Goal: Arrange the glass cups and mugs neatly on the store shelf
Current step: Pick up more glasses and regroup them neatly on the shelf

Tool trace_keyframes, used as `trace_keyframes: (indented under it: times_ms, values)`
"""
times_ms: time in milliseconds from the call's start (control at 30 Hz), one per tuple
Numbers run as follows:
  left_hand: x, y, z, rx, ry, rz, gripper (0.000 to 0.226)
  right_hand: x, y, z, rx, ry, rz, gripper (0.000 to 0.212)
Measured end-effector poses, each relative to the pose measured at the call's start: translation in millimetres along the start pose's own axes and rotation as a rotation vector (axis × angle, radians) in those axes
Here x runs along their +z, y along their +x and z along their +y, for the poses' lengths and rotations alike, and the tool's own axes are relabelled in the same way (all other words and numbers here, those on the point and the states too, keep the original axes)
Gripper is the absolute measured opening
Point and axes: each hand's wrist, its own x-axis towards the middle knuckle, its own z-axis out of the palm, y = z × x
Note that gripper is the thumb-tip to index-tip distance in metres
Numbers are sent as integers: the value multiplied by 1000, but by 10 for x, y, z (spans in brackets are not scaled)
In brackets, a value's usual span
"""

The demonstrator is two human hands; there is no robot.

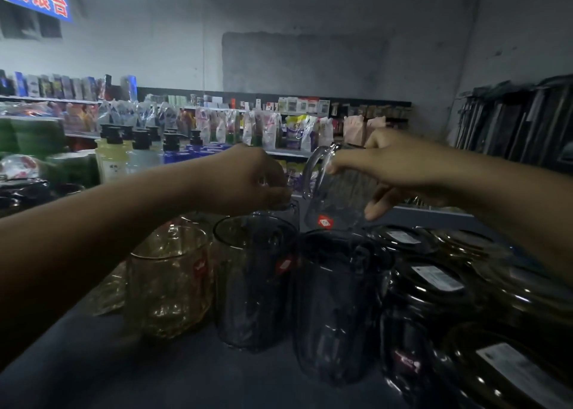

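My right hand (384,166) holds a clear glass mug (335,197) by its rim, lifted above the back of the shelf top, its handle to the left and a red sticker low on its side. My left hand (248,179) grips the rim of a clear cup (286,211) standing at the back, mostly hidden behind a dark glass mug (254,281). Beside that stand an amber glass cup (170,281) on the left and another dark glass mug (338,306) on the right, all on the dark shelf top (155,374).
Stacked dark glass bowls with white labels (434,278) crowd the right side. More amber glassware (108,294) lies at the left. Across the aisle stand pump bottles (114,157) and bagged refills (297,135). Dark hanging goods (514,120) fill the far right.
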Motion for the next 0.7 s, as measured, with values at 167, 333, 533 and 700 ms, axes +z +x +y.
trace_keyframes:
  times_ms: [167, 333, 533, 700]
  values:
    - [-12, -8, 4, -1, -18, 5, 30, 151, 44, 11, -23, -189, -101, 60]
    - [-31, -33, 2, -32, -85, -4, 24, 270, 110, 59, -74, -568, -157, 72]
    - [-17, -88, 14, -49, -116, -1, 23, 229, 111, 57, -36, -614, -256, 74]
    - [-23, -156, -1, -78, -212, -48, 28, 106, 95, 61, 17, -564, -334, 74]
